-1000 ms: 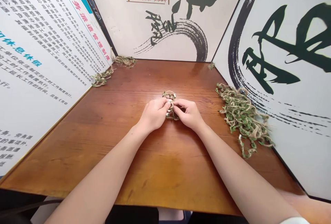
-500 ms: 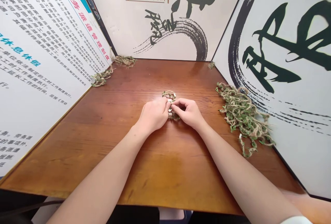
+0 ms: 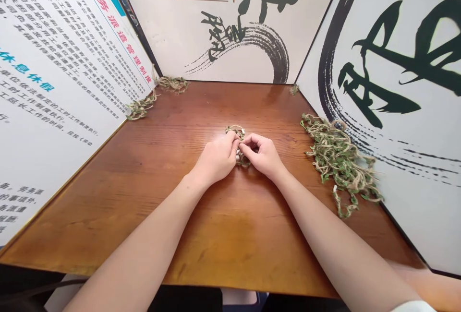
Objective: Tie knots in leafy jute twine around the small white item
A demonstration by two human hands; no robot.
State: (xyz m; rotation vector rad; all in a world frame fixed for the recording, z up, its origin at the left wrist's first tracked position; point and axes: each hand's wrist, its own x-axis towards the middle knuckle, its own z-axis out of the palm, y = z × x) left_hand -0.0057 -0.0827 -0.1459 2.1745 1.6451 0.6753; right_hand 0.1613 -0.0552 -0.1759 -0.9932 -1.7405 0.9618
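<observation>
Head view, hands at centre of desk:

1. Small twine coil (image 3: 236,132), rough jute w/ green leaves, at table centre, between both hands, partly hidden.
2. Left hand (image 3: 216,161) and right hand (image 3: 261,156): fingers curled inward, tips almost meeting, prob. pinching the coil; exact grip hard to see.
3. Tangled leafy twine heap (image 3: 340,165) at 3 o'clock, well apart from hands, by ink-brush panel (image 3: 391,79).
4. Two thin twine bunches (image 3: 156,96) at 11 o'clock, along foot of printed panel (image 3: 61,57).
5. Small tuft (image 3: 294,90) at 1 o'clock, in far corner of glossy, grained wood tabletop (image 3: 230,240).
</observation>
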